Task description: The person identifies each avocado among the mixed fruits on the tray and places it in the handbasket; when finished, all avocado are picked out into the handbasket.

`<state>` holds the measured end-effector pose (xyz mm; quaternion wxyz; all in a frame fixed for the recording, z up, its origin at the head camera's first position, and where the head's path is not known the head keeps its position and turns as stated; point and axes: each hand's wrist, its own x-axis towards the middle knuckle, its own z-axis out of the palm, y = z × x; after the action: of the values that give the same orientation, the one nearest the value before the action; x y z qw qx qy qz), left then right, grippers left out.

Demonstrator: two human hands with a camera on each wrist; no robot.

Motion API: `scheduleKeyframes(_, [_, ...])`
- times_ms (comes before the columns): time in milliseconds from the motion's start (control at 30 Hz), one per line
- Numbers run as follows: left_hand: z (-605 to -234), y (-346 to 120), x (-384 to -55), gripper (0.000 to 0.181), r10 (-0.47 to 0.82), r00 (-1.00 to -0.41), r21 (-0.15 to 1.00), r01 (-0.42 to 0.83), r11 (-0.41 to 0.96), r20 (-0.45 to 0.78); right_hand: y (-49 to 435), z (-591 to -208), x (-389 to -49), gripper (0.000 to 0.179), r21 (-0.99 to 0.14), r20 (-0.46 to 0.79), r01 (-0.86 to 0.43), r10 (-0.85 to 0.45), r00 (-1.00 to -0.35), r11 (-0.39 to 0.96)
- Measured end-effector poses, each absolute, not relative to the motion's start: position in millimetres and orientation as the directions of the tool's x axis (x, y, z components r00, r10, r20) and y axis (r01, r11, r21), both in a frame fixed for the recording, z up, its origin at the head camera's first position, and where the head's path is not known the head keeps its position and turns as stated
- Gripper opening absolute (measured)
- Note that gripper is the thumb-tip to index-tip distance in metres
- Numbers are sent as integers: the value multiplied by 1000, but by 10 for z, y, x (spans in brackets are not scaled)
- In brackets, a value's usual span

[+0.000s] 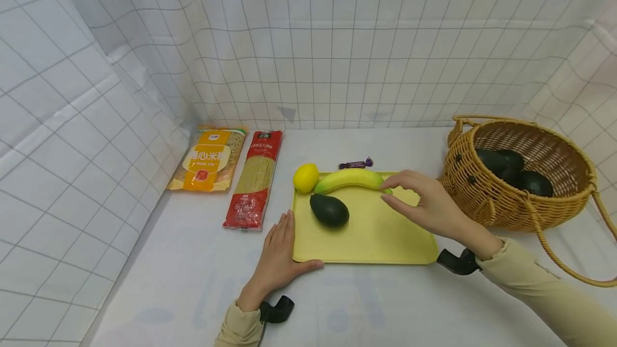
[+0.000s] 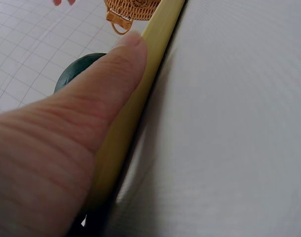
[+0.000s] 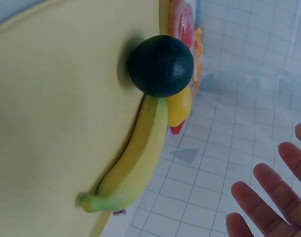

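My left hand (image 1: 278, 261) lies at the front left corner of a yellow tray (image 1: 376, 234), fingers straight along its left side and thumb on the front rim. In the left wrist view the thumb (image 2: 106, 79) presses the tray edge. Over the tray's right part hovers my right hand (image 1: 429, 205), thumb and fingers apart, holding nothing. Nearest to it is the right end of a banana (image 1: 349, 178) along the back rim. A dark green avocado (image 1: 330, 210) sits left of centre on the tray, and a lemon (image 1: 306, 178) at the back left corner.
A wicker basket (image 1: 463, 175) holding several dark avocados (image 1: 534, 183) stands to the right, its handle drooping forward. Left of the tray lie a red noodle packet (image 1: 253, 181) and an orange food bag (image 1: 210, 159). A purple-wrapped candy (image 1: 355, 164) lies behind the banana.
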<state>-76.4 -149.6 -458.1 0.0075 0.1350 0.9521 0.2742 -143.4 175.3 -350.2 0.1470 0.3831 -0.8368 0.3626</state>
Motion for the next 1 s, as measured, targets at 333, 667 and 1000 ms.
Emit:
scheduleKeyframes(333, [-4582,-1493,-766,124,258,-965,519,248,818,54,1414,-3730,-1470,22,-592,486,-718,-548,-681,367])
scheduleKeyframes(667, [-4586,-1487,-765,124,257,-965,515,248,821,55,1208,-3930,-1500,29,-643,421,-667,-553,-719,376])
scheduleKeyframes(1000, [-4585,-1486,-760,123,258,-965,523,246,816,52,1049,-4041,-1528,40,-651,404,-660,-565,-719,374])
